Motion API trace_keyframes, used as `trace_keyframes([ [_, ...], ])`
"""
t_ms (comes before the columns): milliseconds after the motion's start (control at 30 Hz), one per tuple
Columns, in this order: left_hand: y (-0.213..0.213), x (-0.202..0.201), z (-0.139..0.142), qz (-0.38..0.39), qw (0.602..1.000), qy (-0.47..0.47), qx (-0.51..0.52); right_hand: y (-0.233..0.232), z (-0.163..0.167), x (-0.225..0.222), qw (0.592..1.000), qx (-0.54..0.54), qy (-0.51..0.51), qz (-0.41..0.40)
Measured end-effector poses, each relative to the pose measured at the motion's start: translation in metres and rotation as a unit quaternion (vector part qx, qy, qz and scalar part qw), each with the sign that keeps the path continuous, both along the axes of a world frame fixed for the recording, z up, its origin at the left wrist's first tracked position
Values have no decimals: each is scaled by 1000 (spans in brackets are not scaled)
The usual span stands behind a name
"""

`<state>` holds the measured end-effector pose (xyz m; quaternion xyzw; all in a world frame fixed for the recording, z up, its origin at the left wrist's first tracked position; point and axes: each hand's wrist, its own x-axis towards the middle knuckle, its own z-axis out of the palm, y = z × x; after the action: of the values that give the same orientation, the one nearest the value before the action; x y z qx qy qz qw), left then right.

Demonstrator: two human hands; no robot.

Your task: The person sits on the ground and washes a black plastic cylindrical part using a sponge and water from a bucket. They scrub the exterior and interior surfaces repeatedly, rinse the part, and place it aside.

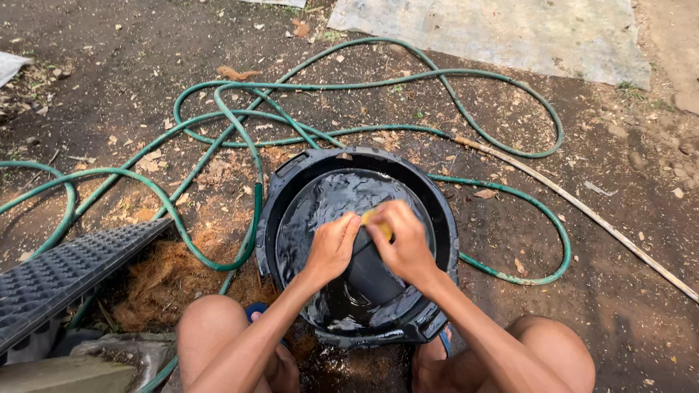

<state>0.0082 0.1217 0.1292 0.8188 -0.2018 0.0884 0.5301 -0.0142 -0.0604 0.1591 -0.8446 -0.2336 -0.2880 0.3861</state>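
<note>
A small, wet black pot [371,273] is gripped by the left hand [331,247] over a round, water-filled black tub [291,182], while a yellow sponge [377,222] is pinched against it by the right hand [404,244].

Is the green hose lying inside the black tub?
No, the green hose loops over the dirt around the black tub, outside its rim.

Bare dirt ground [619,240] carries a black tub [437,211], looping green hose [240,138], grey tarp [510,33], coconut fibre [164,280], a black seedling tray [65,273].
</note>
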Motion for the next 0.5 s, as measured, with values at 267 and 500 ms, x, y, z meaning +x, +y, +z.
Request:
trace_keyframes([
  [267,-6,-1,-3,7,1000,-2,-23,-10,22,21,985,33,95,-143],
  [500,-4,0,-3,17,1000,6,-12,2,10,-6,999,-40,2,35],
])
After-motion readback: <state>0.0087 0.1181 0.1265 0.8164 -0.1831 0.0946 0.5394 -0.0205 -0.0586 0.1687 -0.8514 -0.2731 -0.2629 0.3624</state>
